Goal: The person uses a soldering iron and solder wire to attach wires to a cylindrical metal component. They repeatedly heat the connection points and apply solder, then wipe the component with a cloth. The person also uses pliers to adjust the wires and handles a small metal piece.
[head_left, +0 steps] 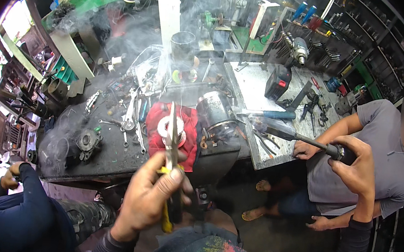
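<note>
My left hand (151,190) is closed around long-nose pliers (173,160) with yellow and black handles, their jaws pointing away from me. Under the jaws, a white ring-shaped piece like a spool (163,126) rests on a red cloth (152,142) on the dark bench. Off to the right, my right hand (358,165) grips a long tool with a black handle and thin dark shaft (311,141). Its wider front part points left over the bench; I cannot make out its exact kind. A cylindrical metal housing (212,108) lies just right of the cloth.
Smoke drifts over the bench (112,158). Wrenches (130,112) and a round metal part (87,143) lie left. On the metal-topped table (254,89) are a blue-handled tool (279,115) and battery pack (279,82). A person (364,161) stands right; another (30,210) is lower left.
</note>
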{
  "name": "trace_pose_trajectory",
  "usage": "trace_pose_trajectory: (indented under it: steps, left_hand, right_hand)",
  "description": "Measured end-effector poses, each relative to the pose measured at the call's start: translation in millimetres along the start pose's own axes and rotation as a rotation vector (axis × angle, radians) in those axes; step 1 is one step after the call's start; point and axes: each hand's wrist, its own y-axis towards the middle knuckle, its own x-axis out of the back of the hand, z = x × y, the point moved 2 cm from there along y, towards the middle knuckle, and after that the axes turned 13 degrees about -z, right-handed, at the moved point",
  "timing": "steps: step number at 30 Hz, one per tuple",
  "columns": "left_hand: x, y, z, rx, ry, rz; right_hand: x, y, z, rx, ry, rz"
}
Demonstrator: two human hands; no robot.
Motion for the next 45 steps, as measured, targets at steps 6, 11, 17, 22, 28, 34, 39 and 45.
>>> trace_pose_trajectory:
  steps: [6, 11, 17, 22, 28, 34, 39, 45]
  left_hand:
    - [-33, -20, 46, 0.034, 0.098, 0.036]
    - [-64, -28, 62, -0.004, 0.018, -0.083]
    - [-87, -33, 70, -0.026, 0.023, -0.117]
    - [-90, -29, 72, -0.09, 0.134, -0.155]
    - [-92, -27, 72, -0.079, 0.114, -0.197]
    - [-90, -23, 68, -0.164, 0.072, -0.16]
    - [-87, -19, 67, -0.156, 0.104, -0.148]
    - [-85, -15, 67, -0.159, 0.095, -0.142]
  right_hand:
    - [6, 9, 5, 0.134, 0.004, 0.081]
    - [3, 27, -7, 0.244, 0.068, 0.086]
    - [5, 51, -20, 0.268, 0.045, 0.165]
    - [-1, 62, -14, 0.503, 0.083, 0.06]
    - [-4, 64, 3, 0.488, 0.046, 0.056]
    - [-2, 63, 19, 0.537, -0.024, 0.041]
    - [-2, 60, 23, 0.538, -0.025, 0.052]
    - [-2, 61, 25, 0.562, -0.034, 0.049]
